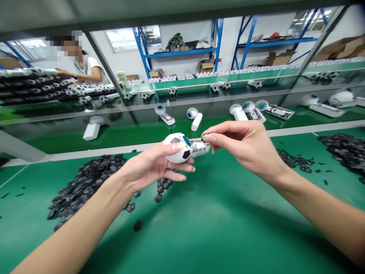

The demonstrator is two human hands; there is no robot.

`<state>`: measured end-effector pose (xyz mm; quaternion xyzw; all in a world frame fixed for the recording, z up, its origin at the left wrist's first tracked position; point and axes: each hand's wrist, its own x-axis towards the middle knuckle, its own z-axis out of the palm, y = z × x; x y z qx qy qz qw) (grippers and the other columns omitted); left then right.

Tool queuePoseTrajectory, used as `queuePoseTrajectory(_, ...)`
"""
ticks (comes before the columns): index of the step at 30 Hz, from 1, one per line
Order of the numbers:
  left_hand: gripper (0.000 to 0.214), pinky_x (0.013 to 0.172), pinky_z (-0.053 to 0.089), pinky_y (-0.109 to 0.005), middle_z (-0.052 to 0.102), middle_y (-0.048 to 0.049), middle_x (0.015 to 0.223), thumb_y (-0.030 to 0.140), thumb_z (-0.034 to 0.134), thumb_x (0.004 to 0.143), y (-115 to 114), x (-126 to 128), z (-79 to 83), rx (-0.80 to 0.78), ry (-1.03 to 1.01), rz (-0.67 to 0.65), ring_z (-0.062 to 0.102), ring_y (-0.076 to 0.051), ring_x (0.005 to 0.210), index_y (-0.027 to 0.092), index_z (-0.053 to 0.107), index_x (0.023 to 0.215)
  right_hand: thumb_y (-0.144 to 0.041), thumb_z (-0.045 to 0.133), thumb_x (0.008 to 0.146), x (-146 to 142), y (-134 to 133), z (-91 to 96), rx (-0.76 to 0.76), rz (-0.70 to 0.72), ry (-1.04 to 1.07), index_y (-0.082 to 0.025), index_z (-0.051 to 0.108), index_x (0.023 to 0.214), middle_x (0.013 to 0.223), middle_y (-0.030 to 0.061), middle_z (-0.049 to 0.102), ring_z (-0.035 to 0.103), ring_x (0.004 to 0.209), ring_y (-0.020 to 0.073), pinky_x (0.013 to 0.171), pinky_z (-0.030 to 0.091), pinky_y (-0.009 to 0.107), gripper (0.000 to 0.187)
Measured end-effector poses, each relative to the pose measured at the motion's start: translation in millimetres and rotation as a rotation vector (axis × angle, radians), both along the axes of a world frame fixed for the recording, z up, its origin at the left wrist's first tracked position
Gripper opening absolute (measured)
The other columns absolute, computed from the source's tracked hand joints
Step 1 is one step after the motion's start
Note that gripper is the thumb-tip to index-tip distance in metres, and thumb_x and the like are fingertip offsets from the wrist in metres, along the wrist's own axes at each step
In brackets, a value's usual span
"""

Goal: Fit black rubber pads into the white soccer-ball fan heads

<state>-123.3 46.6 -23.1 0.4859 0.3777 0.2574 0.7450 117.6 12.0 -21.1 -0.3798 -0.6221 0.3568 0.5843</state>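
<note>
My left hand (154, 164) is closed around a small white football-patterned ball part (178, 147) with black patches and a blue spot, held above the green table (199, 228). A short white handle piece (199, 147) sticks out of the ball to the right. My right hand (242, 146) pinches a small black piece (204, 139) between thumb and forefinger right at that handle. Several loose black pieces (161, 187) lie just under my left hand.
A large heap of black pieces (82, 186) lies at the left, smaller heaps (345, 150) at the right. White fan-like parts (195, 118) ride a green conveyor behind. A person (82, 66) works at the far left by stacked trays. Blue racks with boxes (205, 66) stand behind.
</note>
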Motion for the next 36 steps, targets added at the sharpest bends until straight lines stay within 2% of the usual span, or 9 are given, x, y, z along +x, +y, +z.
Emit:
queuePoseTrajectory(3, 0.057, 0.08, 0.069, -0.024, 0.08, -0.0024, 0.108, 0.022, 0.1, 0.074, -5, 10, -5.6, 0.077, -0.197, 0.1, 0.081, -0.02, 0.095, 0.028, 0.071, 0.123, -0.012, 0.089, 0.083, -5, -10, 6.9, 0.032, -0.019, 0.074, -0.024, 0.086, 0.078, 0.07, -0.0037, 0.079, 0.071, 0.061, 0.0093, 0.059, 0.06, 0.018, 0.013)
queuePoseTrajectory(5, 0.06, 0.084, 0.067, -0.023, 0.079, 0.0003, 0.108, 0.012, 0.097, 0.075, -6, 13, -8.8, 0.155, -0.284, 0.151, 0.08, -0.018, 0.1, 0.032, 0.07, 0.125, -0.013, 0.093, 0.08, -8, -13, 8.8, 0.008, 0.003, 0.119, -0.024, 0.085, 0.076, 0.069, -0.0035, 0.079, 0.071, 0.059, 0.0101, 0.057, 0.06, 0.018, 0.013)
queuePoseTrajectory(8, 0.043, 0.081, 0.066, -0.024, 0.077, -0.0019, 0.114, 0.029, 0.093, 0.084, -9, 16, -12.1, 0.231, -0.383, 0.181, 0.076, -0.019, 0.103, 0.031, 0.072, 0.121, -0.02, 0.1, 0.074, -13, -15, 6.9, -0.072, 0.058, 0.171, -0.022, 0.083, 0.075, 0.069, -0.0018, 0.079, 0.073, 0.061, 0.0122, 0.059, 0.062, 0.02, 0.017)
queuePoseTrajectory(11, 0.026, 0.078, 0.064, -0.026, 0.075, -0.0049, 0.114, 0.048, 0.078, 0.098, -13, 20, -15.2, 0.315, -0.394, 0.214, 0.07, -0.019, 0.097, 0.027, 0.076, 0.113, -0.028, 0.101, 0.074, -18, -16, 0.8, -0.137, 0.11, 0.206, -0.02, 0.081, 0.077, 0.072, 0.0003, 0.08, 0.076, 0.066, 0.0137, 0.065, 0.063, 0.022, 0.022)
queuePoseTrajectory(17, 0.029, 0.065, 0.046, -0.02, 0.064, -0.0008, 0.099, 0.056, 0.069, 0.103, -24, 27, -27.2, 0.556, -0.18, 0.265, 0.052, -0.013, 0.077, 0.029, 0.077, 0.111, -0.031, 0.094, 0.083, -27, -19, -12.1, -0.091, 0.068, 0.106, -0.019, 0.076, 0.078, 0.074, -0.0024, 0.076, 0.068, 0.067, 0.0115, 0.063, 0.054, 0.022, 0.022)
queuePoseTrajectory(23, 0.029, 0.073, 0.045, -0.026, 0.063, -0.0007, 0.106, 0.055, 0.057, 0.11, -30, 26, -33.0, 0.701, -0.034, 0.273, 0.052, -0.016, 0.084, 0.032, 0.072, 0.118, -0.034, 0.082, 0.091, -30, -21, -13.6, -0.097, 0.008, -0.108, -0.02, 0.071, 0.076, 0.076, -0.0001, 0.075, 0.065, 0.069, 0.0141, 0.065, 0.052, 0.027, 0.023)
queuePoseTrajectory(27, 0.028, 0.072, 0.049, -0.028, 0.066, -0.0018, 0.099, 0.052, 0.068, 0.103, -32, 29, -32.6, 0.839, 0.109, 0.309, 0.057, -0.018, 0.079, 0.027, 0.068, 0.116, -0.036, 0.087, 0.086, -29, -21, -13.7, -0.18, 0.071, -0.091, -0.02, 0.074, 0.076, 0.075, 0.0011, 0.076, 0.067, 0.069, 0.0162, 0.065, 0.054, 0.027, 0.023)
queuePoseTrajectory(31, 0.034, 0.063, 0.047, -0.027, 0.066, 0.0002, 0.086, 0.048, 0.086, 0.088, -31, 31, -32.2, 0.858, 0.147, 0.364, 0.058, -0.017, 0.071, 0.025, 0.068, 0.106, -0.025, 0.078, 0.09, -27, -24, -11.6, -0.226, 0.136, -0.113, -0.021, 0.08, 0.081, 0.08, 0.0012, 0.08, 0.072, 0.075, 0.0169, 0.069, 0.057, 0.026, 0.01)
queuePoseTrajectory(36, 0.025, 0.063, 0.049, -0.026, 0.069, -0.0014, 0.089, 0.045, 0.082, 0.092, -26, 27, -33.1, 0.876, 0.135, 0.444, 0.062, -0.017, 0.074, 0.023, 0.07, 0.097, -0.028, 0.069, 0.099, -18, -22, -2.6, -0.232, 0.258, -0.151, -0.02, 0.084, 0.098, 0.091, 0.0046, 0.084, 0.078, 0.08, 0.0187, 0.071, 0.062, 0.028, 0.017)
